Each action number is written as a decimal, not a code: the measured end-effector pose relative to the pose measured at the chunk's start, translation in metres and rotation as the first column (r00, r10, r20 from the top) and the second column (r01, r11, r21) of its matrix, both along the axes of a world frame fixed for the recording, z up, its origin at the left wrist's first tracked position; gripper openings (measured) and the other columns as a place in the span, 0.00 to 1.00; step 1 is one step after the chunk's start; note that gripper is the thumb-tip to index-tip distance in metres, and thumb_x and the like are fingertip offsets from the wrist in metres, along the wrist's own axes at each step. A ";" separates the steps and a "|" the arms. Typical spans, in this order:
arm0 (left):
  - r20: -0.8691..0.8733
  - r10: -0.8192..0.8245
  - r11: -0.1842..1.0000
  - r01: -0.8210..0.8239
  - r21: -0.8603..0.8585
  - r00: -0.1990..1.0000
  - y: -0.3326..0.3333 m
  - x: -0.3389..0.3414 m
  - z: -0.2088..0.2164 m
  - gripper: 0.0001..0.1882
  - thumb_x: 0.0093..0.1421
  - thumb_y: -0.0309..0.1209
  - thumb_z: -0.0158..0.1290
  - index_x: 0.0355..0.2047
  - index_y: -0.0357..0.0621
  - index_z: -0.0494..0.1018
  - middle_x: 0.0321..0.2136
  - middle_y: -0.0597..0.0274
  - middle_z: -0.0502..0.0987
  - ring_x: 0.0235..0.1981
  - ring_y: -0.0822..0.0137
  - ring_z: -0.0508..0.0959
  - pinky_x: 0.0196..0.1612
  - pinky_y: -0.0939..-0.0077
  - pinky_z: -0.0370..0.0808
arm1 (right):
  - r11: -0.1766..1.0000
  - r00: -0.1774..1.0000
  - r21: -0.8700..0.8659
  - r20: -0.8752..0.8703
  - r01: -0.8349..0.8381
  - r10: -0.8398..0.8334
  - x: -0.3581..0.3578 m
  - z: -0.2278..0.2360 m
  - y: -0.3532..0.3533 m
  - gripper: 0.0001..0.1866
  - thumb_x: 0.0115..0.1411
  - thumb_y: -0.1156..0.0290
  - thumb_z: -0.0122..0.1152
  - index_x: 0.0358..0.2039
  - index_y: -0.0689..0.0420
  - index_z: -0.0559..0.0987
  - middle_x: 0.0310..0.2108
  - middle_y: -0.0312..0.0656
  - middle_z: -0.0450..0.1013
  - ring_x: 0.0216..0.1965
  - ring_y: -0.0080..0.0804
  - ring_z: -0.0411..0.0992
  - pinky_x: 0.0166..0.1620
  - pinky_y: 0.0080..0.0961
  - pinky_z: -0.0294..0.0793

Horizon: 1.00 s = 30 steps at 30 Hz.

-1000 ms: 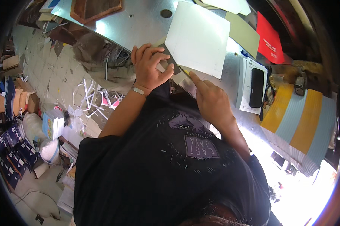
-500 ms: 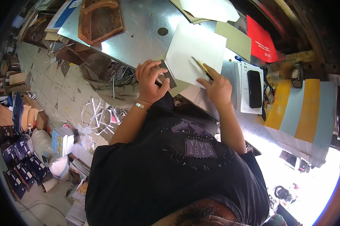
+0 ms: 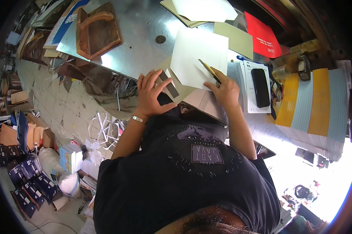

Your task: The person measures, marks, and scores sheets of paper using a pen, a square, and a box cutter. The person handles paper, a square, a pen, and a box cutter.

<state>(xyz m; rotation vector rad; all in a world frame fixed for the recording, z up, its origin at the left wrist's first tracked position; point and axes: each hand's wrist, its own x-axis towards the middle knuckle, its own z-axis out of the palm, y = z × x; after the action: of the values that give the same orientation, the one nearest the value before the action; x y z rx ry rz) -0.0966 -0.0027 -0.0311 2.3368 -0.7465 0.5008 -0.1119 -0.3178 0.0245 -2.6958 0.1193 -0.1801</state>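
A white sheet point(image 3: 201, 50) lies on a greyish-green board point(image 3: 187, 92) near the table's front edge. My left hand point(image 3: 150, 95) is spread, thumb apart, its fingertips resting on a short dark flat ruler point(image 3: 171, 89) at the sheet's left. A narrow white strip point(image 3: 168, 73) shows beside the ruler, partly hidden by my fingers. My right hand point(image 3: 226, 89) is closed around a yellow cutter knife point(image 3: 209, 69) over the sheet's right part, its blade pointing up and left.
A wooden tray-like frame with a handle point(image 3: 115, 41) sits at the table's far left. To the right are a black phone point(image 3: 260, 87) on papers, a red folder point(image 3: 261, 37) and a yellow and blue stack point(image 3: 320, 101). White paper strips point(image 3: 101, 130) litter the floor.
My left hand has loosened and spread its fingers, and the ruler shows lower beside the sheet with the white strip next to it. My right hand keeps the knife. The view has shifted slightly.
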 end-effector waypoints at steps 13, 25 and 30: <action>0.193 -0.208 0.978 0.198 0.071 0.959 0.043 0.002 0.027 0.15 0.60 0.25 0.67 0.48 0.48 0.86 0.58 0.61 0.86 0.63 0.52 0.82 0.66 0.49 0.78 | 0.998 0.998 0.065 0.055 -0.013 0.010 -0.005 -0.005 0.000 0.36 0.57 0.47 0.81 0.66 0.41 0.84 0.28 0.39 0.81 0.31 0.43 0.83 0.37 0.43 0.80; -0.050 -0.142 0.981 0.148 0.124 0.989 0.012 0.001 0.031 0.15 0.71 0.32 0.58 0.54 0.39 0.81 0.58 0.55 0.85 0.64 0.45 0.80 0.75 0.37 0.64 | 0.981 0.971 0.013 0.150 -0.192 0.188 -0.031 0.003 0.001 0.37 0.51 0.43 0.83 0.60 0.47 0.87 0.31 0.39 0.81 0.32 0.41 0.81 0.36 0.39 0.78; 0.028 0.219 0.974 -0.220 0.045 0.975 0.046 0.004 0.019 0.18 0.75 0.33 0.54 0.59 0.37 0.79 0.57 0.43 0.83 0.67 0.39 0.77 0.75 0.26 0.57 | 0.971 0.946 0.019 0.230 -0.237 0.227 -0.043 0.000 -0.004 0.33 0.51 0.49 0.84 0.56 0.49 0.89 0.30 0.42 0.80 0.32 0.45 0.80 0.35 0.39 0.77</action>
<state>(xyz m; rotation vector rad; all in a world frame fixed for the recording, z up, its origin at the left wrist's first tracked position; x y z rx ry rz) -0.0923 0.0429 -0.0121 2.4762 -0.5165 0.6121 -0.1547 -0.3222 0.0249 -2.5943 -0.2596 -0.4045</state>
